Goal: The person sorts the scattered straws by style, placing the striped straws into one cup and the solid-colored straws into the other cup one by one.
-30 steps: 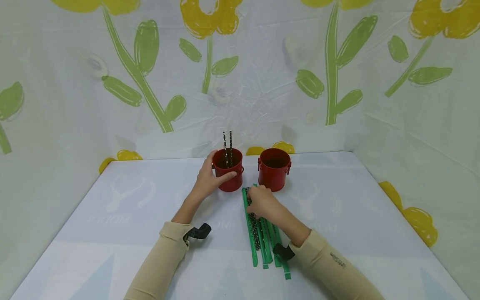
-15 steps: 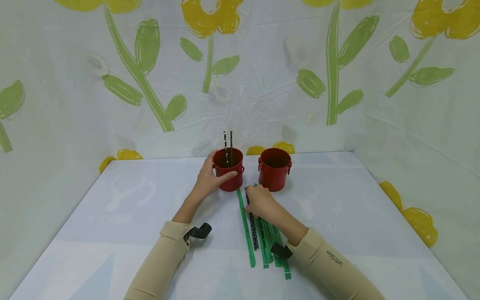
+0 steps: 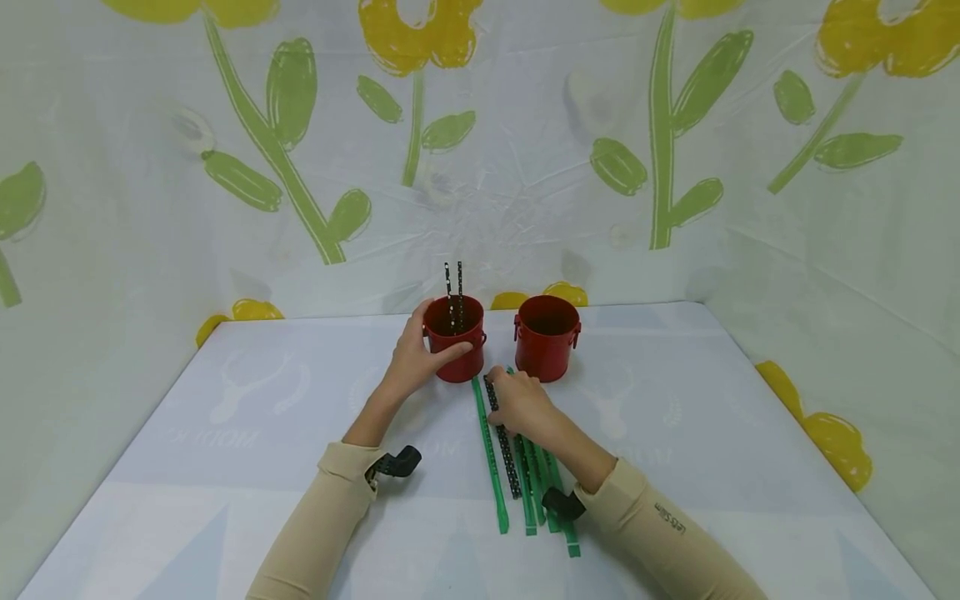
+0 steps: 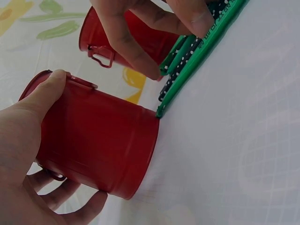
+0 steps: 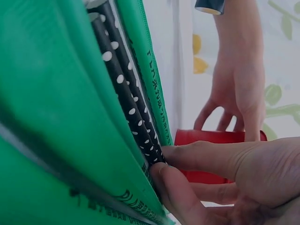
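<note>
My left hand (image 3: pixel 412 358) grips the left red bucket (image 3: pixel 467 365), thumb on the near side and fingers round the far side. Two black straws with white dots (image 3: pixel 460 287) stand up inside it. On the tabletop, my right hand (image 3: pixel 522 404) pinches a pair of black dotted paper straws (image 5: pixel 126 84) between thumb and fingertips. A green-wrapped straw (image 3: pixel 491 467) lies to the left of this pair, while several more green wrappers (image 3: pixel 529 508) lie to its right, partly under the hand and wrist.
A second red bucket (image 3: pixel 546 354) with side handles stands to the right of the first, just beyond my right hand. Behind the white table (image 3: pixel 187 467) hangs a flower-print sheet (image 3: pixel 525 167). Dark wrist cameras (image 3: pixel 401 461) sit at both cuffs.
The leftmost green-wrapped straw has swung left, away from the bundle. The black straws' far end has shifted left with my right fingers. My left hand stays on the bucket.
</note>
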### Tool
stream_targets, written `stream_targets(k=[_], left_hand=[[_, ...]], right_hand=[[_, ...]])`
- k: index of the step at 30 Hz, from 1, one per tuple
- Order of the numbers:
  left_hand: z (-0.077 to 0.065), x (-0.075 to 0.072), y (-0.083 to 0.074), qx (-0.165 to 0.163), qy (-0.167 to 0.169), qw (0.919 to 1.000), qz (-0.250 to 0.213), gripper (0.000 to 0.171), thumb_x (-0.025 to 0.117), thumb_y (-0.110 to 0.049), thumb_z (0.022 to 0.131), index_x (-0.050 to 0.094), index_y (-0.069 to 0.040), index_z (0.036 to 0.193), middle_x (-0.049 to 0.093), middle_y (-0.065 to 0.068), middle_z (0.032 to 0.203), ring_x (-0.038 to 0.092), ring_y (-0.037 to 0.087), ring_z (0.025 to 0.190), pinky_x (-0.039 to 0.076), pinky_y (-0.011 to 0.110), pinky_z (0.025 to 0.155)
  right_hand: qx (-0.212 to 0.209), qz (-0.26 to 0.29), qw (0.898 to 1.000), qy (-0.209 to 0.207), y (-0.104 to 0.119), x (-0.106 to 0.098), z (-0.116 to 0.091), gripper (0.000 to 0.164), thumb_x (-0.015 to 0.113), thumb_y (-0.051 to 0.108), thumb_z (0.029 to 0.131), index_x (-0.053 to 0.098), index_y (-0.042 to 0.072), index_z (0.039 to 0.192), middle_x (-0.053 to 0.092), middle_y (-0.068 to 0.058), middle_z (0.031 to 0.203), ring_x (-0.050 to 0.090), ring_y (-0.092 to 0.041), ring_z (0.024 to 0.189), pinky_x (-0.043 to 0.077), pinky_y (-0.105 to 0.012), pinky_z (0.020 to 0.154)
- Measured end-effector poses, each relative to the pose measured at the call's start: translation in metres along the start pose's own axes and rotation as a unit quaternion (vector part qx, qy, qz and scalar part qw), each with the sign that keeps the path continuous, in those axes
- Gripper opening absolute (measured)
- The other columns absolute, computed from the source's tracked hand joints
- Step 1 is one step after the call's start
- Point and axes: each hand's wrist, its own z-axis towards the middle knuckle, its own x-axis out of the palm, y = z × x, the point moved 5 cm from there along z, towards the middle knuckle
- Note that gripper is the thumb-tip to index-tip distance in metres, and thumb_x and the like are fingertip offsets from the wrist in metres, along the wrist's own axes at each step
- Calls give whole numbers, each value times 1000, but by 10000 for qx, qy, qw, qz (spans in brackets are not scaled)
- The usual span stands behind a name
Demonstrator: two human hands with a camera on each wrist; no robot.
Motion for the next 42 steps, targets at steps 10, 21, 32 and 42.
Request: stream_targets(k=[10,21,32,42], left_hand=[[-2,0,1,-3,-7,10000,33,91,78,-39,82,25,-17,152,43,5,149,43,25,135,46,50,107],[-1,0,3,-31,-31,10000,42,89,78,-39,82,26,-18,152,43,3,149,43,23,134,47,49,106],[0,1,0,-17,21,10000,44,90,78,-40,82,26,-19,152,43,3,149,43,23,134,48,48,104],[-1,0,0,-160,6,9999,60,92,77,-42,82,24,-19,153,42,3,150,43,24,133,48,49,104]], right_hand=[[171,126,9998,54,-4,3,4,59,81,22,80,56,8,132,68,-13,105,62,-13,53,53,-20,51],[262,111,9996,49,-8,4,3,47,82,25,80,65,5,118,65,-8,89,62,-13,57,53,-20,53],[438,824,9948,417,-15,1,3,47,80,18,82,64,4,123,69,-16,111,67,-13,54,55,-22,52],[309,1019,9924,618,-18,-4,4,49,78,16,83,62,4,128,70,-11,86,68,-16,55,56,-23,54]])
